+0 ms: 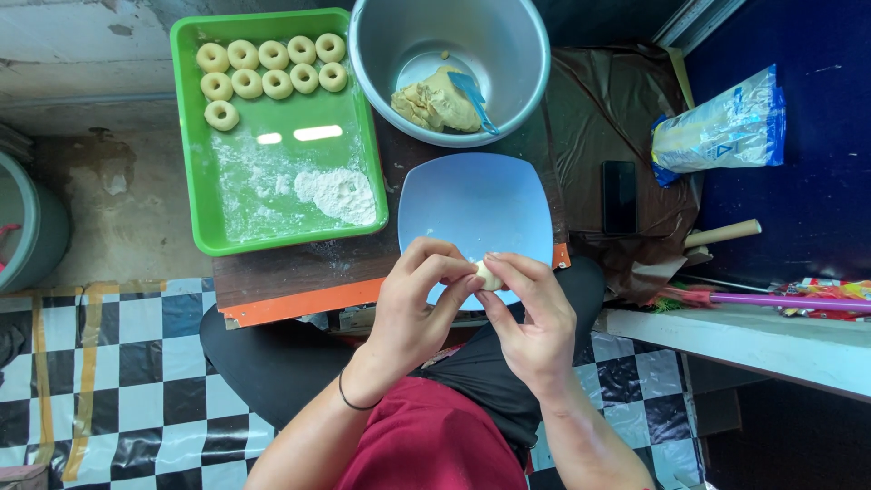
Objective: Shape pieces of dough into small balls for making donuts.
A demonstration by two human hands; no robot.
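My left hand [419, 304] and my right hand [531, 318] meet over the near edge of a pale blue square plate [472, 201]. Together their fingertips pinch a small pale lump of dough [487, 275]. Beyond the plate stands a metal bowl [508, 36] holding a larger mass of dough [434, 102] and a blue scraper [474, 98]. To the left, a green tray [204, 204] carries several ring-shaped dough pieces [272, 68] in rows and a heap of flour [337, 193].
The tray, bowl and plate rest on a small dark board with an orange edge [299, 299]. A black phone [619, 196], a plastic bag of flour [721, 127], a wooden roller [721, 234] and a purple stick [789, 300] lie at right. Checkered floor lies below.
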